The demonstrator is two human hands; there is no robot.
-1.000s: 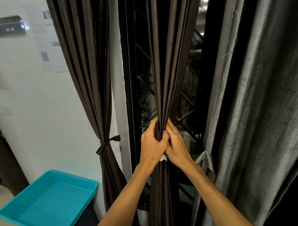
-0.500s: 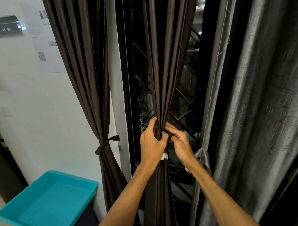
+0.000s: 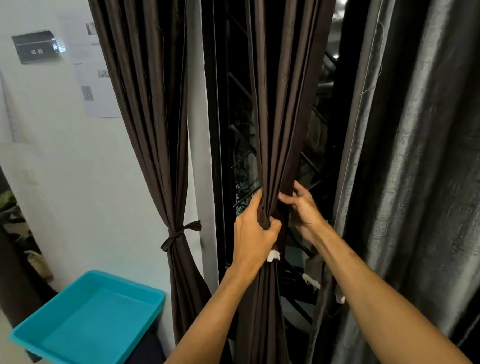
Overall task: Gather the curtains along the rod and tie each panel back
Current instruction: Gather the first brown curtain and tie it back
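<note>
The dark brown pleated cloth curtain panel (image 3: 280, 125) gripped in my left hand (image 3: 253, 230) is smooth woven fabric with a faint satin sheen. The small white cloth tag (image 3: 273, 255) on it is matt and frayed. The tied dark brown cloth panel (image 3: 154, 130) looks identical. The grey cloth curtain (image 3: 425, 173) is slubbed, rougher and shinier. The turquoise rectangular plastic tray (image 3: 85, 326) is smooth, semi-gloss. The white painted wall (image 3: 68, 175) is matt.

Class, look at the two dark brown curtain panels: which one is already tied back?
The left brown panel, beside the white wall: a knotted tie cinches it. The middle panel is only bunched in the left hand.
</note>
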